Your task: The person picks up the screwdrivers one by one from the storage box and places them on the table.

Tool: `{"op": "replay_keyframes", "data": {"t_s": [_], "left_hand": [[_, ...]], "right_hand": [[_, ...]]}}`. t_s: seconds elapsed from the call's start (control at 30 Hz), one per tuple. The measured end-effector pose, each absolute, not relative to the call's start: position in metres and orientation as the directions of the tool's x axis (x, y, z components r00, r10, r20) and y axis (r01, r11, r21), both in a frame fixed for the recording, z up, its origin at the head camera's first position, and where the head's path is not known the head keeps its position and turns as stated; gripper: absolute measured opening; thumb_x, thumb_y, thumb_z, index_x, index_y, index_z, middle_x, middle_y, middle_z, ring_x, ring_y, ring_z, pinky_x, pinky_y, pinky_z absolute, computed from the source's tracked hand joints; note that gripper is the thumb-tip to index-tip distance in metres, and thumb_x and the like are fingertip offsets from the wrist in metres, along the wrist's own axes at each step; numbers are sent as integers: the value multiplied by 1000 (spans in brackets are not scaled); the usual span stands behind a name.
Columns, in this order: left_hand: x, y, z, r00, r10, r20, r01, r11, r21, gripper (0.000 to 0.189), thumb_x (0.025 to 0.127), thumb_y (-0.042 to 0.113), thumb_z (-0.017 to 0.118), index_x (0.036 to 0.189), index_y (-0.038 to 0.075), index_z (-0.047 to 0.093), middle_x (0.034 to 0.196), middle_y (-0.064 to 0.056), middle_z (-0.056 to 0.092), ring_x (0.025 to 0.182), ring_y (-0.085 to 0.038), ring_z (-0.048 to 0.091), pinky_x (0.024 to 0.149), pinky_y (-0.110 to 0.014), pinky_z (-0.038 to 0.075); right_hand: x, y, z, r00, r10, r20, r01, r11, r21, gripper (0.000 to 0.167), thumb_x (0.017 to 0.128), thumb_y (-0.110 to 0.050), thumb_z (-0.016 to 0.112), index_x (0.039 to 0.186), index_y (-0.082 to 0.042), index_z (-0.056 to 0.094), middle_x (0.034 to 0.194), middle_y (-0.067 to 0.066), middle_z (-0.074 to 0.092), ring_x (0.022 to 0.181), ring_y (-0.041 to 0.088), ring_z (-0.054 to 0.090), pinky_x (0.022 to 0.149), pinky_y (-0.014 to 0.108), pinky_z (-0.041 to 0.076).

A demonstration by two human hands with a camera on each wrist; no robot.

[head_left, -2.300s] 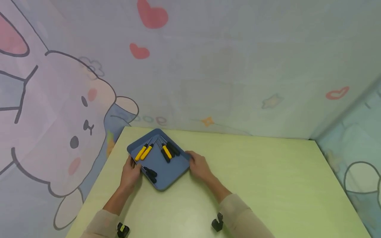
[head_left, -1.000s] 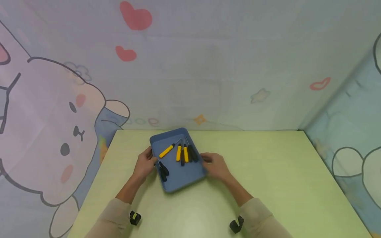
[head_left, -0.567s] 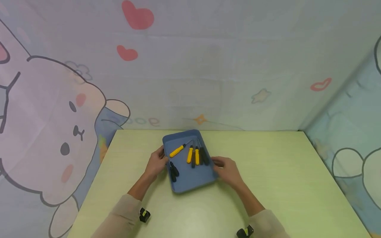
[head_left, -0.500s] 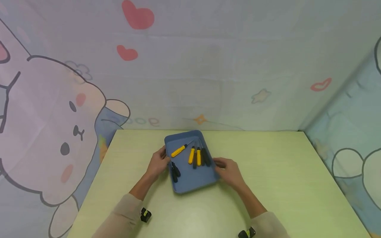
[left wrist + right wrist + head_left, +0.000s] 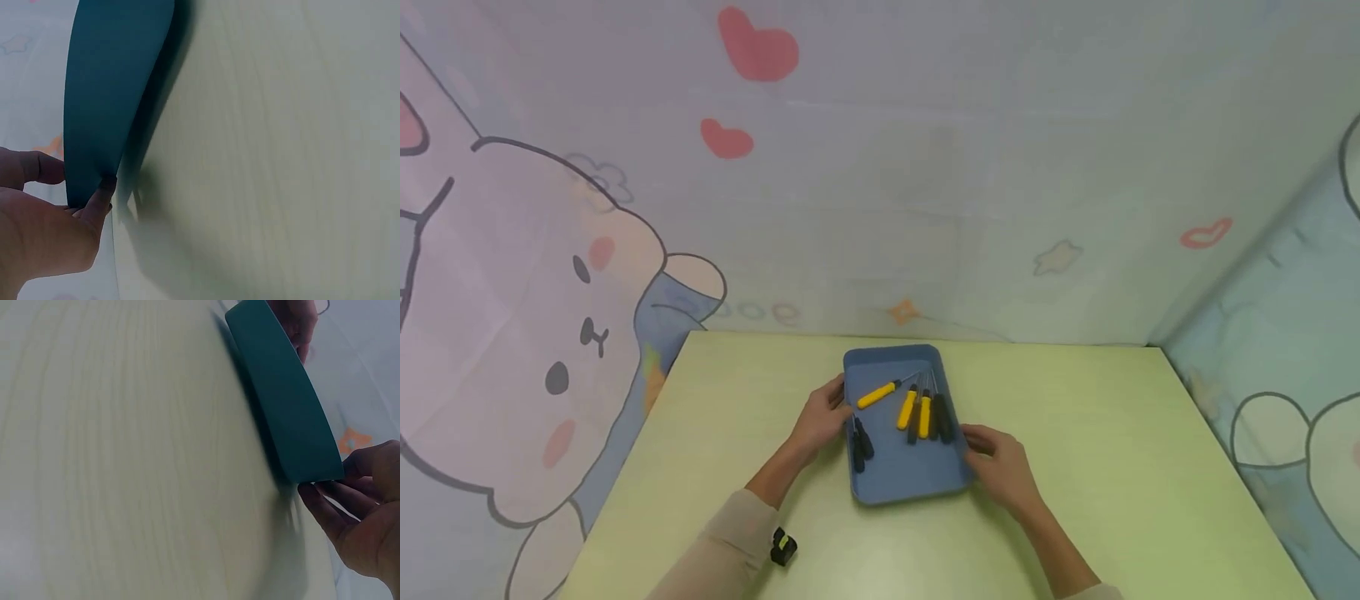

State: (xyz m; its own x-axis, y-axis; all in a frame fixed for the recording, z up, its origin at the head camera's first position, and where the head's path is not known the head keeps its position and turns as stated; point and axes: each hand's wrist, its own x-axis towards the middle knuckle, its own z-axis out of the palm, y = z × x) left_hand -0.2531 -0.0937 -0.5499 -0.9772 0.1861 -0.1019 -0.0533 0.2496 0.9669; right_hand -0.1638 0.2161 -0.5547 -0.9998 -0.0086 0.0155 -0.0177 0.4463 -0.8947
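Observation:
A blue rectangular tray (image 5: pixel 902 479) is held between my two hands, close over the table. My left hand (image 5: pixel 820 421) grips its left wall; in the left wrist view the thumb lies at the rim and fingers reach the bottom edge of the tray (image 5: pixel 112 94). On the opposite side my right hand (image 5: pixel 1003 467) pinches the right wall, with thumb at the rim and fingertips at the lower edge in the right wrist view. Inside lie several screwdrivers: a yellow-handled screwdriver (image 5: pixel 878 394) set apart, a fan of yellow and black handles at right, and two black-handled tools (image 5: pixel 859 446) by the left wall.
The pale yellow-green table (image 5: pixel 1112 467) extends on both sides of the tray. Behind it hangs a cloth backdrop (image 5: pixel 962 208) printed with a rabbit and hearts. A small black device (image 5: pixel 782 547) sits at the left sleeve cuff.
Both hands have carried the tray from the table's left part to the right, turning it from a diagonal to nearly straight. Several screwdrivers have shifted inside it.

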Motion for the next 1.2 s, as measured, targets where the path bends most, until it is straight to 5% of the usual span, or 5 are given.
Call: {"op": "replay_keyframes", "data": {"t_s": [0.3,0.77,1.2], "left_hand": [[-262,-71,-552,-968,240,-74,-10,257,966,74,95,-3,54,165,-1,31,169,-19,35,154,-37,37,123,-49,36],[-279,-63,-558,-956,288,-63,4,227,974,68,99,-4,53,164,-1,33,164,-21,41,152,-36,41,122,-49,37],[-276,-69,-559,-914,400,-62,49,262,964,66,108,0,45,167,-3,16,172,-20,25,158,-36,29,128,-49,24]], "right_hand": [[-156,232,-556,-999,46,11,12,468,-884,40,94,4,68,133,-1,71,128,16,74,120,34,70,102,49,57],[-161,238,-561,-998,56,38,-6,496,-868,41,95,2,66,135,-1,71,131,16,72,118,34,70,103,53,55],[-166,239,-571,-993,-5,114,-92,625,-775,44,93,-1,65,137,-3,70,119,14,77,118,36,70,105,58,51]]}}
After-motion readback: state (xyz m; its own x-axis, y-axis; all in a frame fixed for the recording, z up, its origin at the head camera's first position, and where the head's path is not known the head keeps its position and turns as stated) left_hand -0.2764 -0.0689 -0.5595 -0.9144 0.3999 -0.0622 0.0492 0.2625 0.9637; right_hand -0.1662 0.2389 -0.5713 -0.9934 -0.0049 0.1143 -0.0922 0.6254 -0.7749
